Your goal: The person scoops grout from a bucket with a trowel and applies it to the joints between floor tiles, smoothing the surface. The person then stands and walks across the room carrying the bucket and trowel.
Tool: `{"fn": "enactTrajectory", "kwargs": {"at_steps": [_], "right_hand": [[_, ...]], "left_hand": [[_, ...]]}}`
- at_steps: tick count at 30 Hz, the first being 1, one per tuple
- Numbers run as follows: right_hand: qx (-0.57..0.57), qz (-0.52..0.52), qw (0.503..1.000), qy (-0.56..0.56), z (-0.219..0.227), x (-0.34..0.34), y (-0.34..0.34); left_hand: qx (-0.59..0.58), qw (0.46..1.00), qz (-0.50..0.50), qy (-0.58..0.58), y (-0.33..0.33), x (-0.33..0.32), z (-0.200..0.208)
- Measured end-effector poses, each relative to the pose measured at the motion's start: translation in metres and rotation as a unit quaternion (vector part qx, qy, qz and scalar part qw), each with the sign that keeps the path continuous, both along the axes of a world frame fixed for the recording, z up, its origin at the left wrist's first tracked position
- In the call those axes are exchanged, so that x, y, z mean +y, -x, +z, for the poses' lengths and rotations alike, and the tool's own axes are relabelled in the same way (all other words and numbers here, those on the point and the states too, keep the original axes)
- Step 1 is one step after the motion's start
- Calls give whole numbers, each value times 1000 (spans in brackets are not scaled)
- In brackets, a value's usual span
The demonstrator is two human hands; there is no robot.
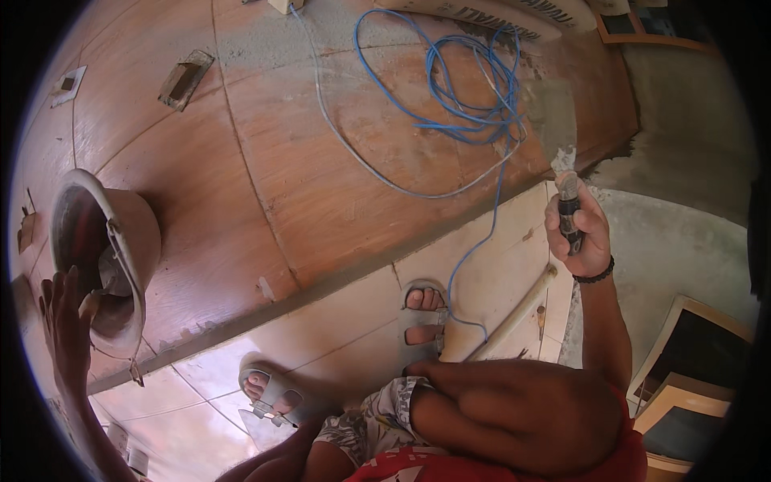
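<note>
My right hand (582, 233) is wrapped round the dark handle of a putty knife (554, 120). Its wide grey blade points away from me, and whitish paste clings to the base near the handle. At the far left stands a pale bucket (132, 233) with a wire handle, its mouth tilted toward the left. My left hand (63, 325) is at the bucket's near rim, fingers stretched out and the thumb reaching over the opening. Something greyish lies inside the bucket, too shadowed to make out. Whether the left palm touches the rim, I cannot tell.
Coiled blue cable (474, 88) lies on the brown tiled step (265, 161). Filled sacks (482, 16) rest at the back. A pale pipe (518, 309) lies beside my sandalled foot. Framed panels (691, 345) stand at the right, near a grey plastered wall (683, 128).
</note>
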State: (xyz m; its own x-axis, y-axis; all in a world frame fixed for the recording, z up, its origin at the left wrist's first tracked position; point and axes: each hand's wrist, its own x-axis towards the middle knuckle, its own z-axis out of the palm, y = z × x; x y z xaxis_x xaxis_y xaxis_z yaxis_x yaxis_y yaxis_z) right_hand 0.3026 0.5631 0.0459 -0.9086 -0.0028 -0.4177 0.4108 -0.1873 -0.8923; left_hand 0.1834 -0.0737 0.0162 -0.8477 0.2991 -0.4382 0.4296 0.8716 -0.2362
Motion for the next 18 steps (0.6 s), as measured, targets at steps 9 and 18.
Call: {"fn": "enactTrajectory", "kwargs": {"at_steps": [9,18], "right_hand": [[-36,-211,977,15,-37,75,-71],[-82,-236,967,-44,-55,115,-116]], "left_hand": [[-270,880,-174,-350,-16,223,12],[-341,814,-5,-470,-137,464,-133]]}}
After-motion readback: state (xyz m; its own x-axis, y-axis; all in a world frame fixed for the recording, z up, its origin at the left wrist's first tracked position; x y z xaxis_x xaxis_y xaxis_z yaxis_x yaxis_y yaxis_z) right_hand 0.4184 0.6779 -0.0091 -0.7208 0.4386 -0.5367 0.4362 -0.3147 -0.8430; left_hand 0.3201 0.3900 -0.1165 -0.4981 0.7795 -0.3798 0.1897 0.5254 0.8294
